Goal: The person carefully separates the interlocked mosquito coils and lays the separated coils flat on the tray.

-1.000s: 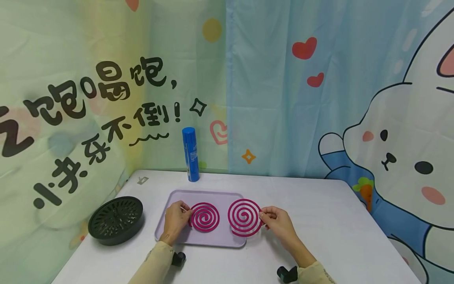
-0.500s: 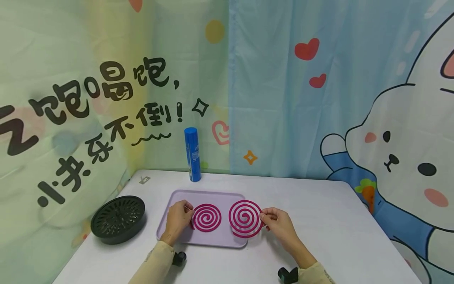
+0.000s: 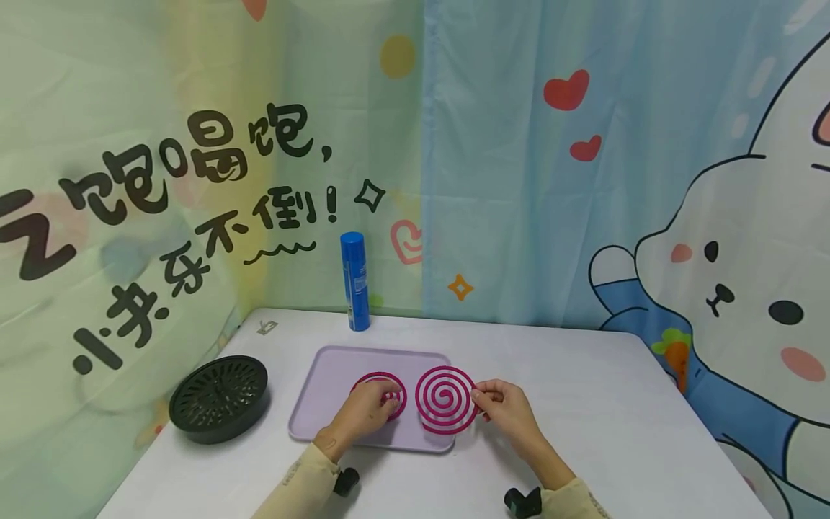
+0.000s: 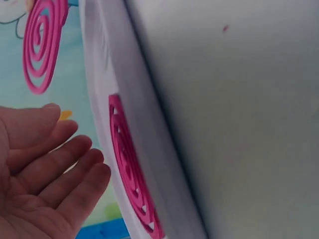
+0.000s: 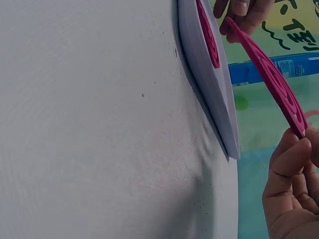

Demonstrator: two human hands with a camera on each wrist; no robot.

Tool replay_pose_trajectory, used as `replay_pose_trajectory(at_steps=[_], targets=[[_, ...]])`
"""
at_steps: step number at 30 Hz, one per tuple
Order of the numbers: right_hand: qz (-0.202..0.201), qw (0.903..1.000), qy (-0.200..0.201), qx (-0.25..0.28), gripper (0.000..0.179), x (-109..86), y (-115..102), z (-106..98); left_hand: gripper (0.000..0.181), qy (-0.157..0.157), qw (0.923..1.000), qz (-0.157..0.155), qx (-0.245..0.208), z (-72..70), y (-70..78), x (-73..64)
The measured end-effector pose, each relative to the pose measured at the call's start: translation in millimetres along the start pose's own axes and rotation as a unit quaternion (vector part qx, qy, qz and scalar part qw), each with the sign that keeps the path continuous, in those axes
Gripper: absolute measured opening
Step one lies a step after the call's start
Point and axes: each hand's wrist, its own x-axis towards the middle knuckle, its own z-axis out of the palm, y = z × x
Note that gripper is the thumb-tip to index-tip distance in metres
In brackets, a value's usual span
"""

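My right hand [image 3: 512, 411] pinches the right edge of a magenta spiral mosquito coil [image 3: 445, 395], raised over the right end of a lilac tray [image 3: 324, 382]. In the right wrist view this coil [image 5: 274, 82] shows almost edge-on between thumb and fingers. A second mosquito coil [image 3: 379, 375] lies on the tray, partly covered by my left hand [image 3: 363, 411] in the head view. Seen from the left wrist, the left hand [image 4: 50, 174] has loosely bent fingers with nothing between them, just apart from the coil [image 4: 130, 167] on the tray.
A round black slotted coil holder [image 3: 218, 396] stands left of the tray on the white table. Behind the tray is an upright blue can [image 3: 355, 281]. A small metal piece [image 3: 266, 327] lies at the far left corner. A printed curtain hangs behind.
The left hand has moved right, from the left edge of the coil on the tray to over it. The right hand still holds its coil in nearly the same place.
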Motion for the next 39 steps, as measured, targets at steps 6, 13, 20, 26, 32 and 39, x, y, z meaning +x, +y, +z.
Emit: replay_pose_trajectory(at_steps=[6,13,20,26,32,39], targets=[[0.002,1.0000,-0.006,-0.003,0.017,0.2,-1.0,6.3,0.007,-0.027,0.9994,0.015,0.019,4.5,-0.8,-6.9],[-0.008,0.9999,-0.009,-0.002,0.017,-0.3,-2.8,13.1,0.024,-0.031,0.9993,-0.008,0.019,1.5,-4.1,-9.4],[-0.010,0.9998,-0.015,-0.013,0.016,2.7,-2.6,21.9,0.024,-0.025,0.9996,-0.003,0.012,-3.3,-10.2,-11.0],[-0.001,0.9995,-0.011,-0.028,0.016,3.3,-2.2,28.9,0.024,-0.028,0.9994,-0.020,0.007,-6.9,-16.2,-12.7],[0.008,0.9996,-0.007,-0.026,0.017,4.2,1.1,34.6,0.024,-0.023,0.9996,-0.018,0.007,-10.2,-23.1,-14.7],[0.007,0.9997,-0.018,-0.013,0.021,4.2,-1.4,40.8,0.025,-0.017,0.9995,-0.022,0.011,-17.2,-31.7,-18.1]])
